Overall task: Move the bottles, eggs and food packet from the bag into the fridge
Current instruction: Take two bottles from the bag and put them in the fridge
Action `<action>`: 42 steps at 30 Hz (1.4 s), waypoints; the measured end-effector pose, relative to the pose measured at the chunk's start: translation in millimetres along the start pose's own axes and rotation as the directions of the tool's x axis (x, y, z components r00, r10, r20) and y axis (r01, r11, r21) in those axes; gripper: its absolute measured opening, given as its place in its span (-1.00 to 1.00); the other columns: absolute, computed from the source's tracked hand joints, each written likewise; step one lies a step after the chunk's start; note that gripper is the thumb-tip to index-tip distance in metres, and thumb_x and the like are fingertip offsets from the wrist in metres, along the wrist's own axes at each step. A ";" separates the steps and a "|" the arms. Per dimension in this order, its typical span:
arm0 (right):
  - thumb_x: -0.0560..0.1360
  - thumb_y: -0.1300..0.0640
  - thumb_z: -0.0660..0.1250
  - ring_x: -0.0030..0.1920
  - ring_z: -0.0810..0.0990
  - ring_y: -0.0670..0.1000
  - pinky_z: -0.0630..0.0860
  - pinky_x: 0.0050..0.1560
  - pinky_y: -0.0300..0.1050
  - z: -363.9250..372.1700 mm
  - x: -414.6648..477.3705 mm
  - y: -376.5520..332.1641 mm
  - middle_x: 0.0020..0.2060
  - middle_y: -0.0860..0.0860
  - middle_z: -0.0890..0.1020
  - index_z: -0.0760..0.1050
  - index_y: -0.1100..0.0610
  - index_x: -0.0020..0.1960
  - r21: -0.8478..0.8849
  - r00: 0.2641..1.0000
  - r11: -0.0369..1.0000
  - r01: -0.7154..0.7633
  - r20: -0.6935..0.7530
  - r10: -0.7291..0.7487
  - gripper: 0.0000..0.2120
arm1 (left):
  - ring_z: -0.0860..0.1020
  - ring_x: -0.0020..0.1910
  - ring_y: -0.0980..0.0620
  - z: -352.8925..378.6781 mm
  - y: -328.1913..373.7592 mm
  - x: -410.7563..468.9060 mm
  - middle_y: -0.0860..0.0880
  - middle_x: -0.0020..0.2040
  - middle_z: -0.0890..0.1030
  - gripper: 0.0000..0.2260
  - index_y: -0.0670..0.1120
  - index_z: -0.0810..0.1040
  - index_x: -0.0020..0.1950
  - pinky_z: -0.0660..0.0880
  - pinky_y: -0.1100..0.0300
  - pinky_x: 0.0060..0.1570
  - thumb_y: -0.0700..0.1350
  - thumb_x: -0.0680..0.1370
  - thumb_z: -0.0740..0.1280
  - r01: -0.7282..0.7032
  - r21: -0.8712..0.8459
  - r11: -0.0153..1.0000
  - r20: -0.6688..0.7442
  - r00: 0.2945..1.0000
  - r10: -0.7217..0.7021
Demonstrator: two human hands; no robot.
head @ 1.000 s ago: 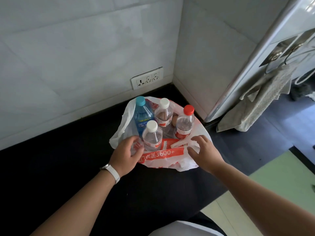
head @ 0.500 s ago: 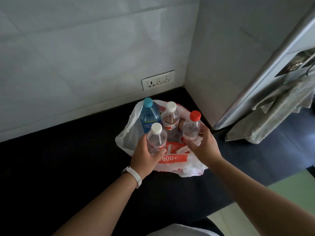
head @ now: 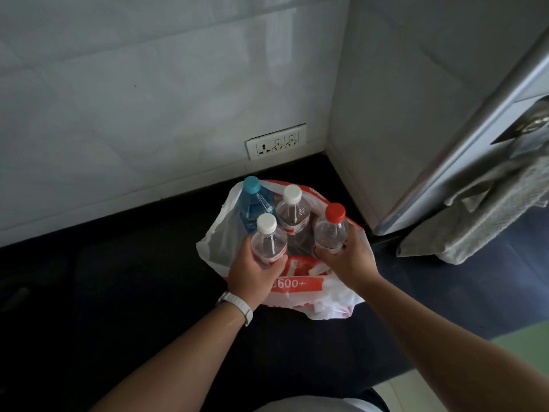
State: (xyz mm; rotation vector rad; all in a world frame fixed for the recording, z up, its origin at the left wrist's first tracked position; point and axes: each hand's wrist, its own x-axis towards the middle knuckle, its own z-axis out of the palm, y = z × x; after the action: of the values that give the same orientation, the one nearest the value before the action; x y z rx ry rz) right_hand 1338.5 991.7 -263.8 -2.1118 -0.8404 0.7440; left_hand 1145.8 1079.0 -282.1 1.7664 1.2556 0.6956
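near white-capped bottle (head: 269,243) + red-capped bottle (head: 331,231): upright in bag (head: 300,284) on table (head: 118,278), long axes vertical | left grip (head: 252,270) wrapped round white-capped, right grip (head: 346,258) wrapped round red-capped | exit judged straight up | grey door (head: 475,129), likely fridge, far right, nearer right grip

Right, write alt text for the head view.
A person's left grip holds a white-capped bottle and the right grip a red-capped bottle, both upright in a red-and-white plastic bag on a dark counter. A blue bottle and a darker bottle stand behind them.
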 end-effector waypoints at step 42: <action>0.42 0.04 0.51 0.01 0.56 -0.37 0.48 -0.09 -0.46 -69.3 -133.3 -40.4 -0.03 -0.36 0.58 0.28 -0.35 0.11 0.270 0.912 0.891 0.365 0.089 -0.401 -0.49 | 0.66 -0.01 0.16 -56.4 115.5 -140.9 0.17 0.01 0.65 -0.55 0.09 0.47 0.15 0.60 0.25 -0.08 0.11 0.31 0.49 -0.155 -0.250 0.956 -0.175 0.978 0.113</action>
State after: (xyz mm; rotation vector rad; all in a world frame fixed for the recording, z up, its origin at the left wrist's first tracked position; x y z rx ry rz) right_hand 1292.4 884.2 -161.2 -1.6158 -1.1396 0.7472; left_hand 1106.1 947.4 -149.8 1.6107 1.0947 1.0504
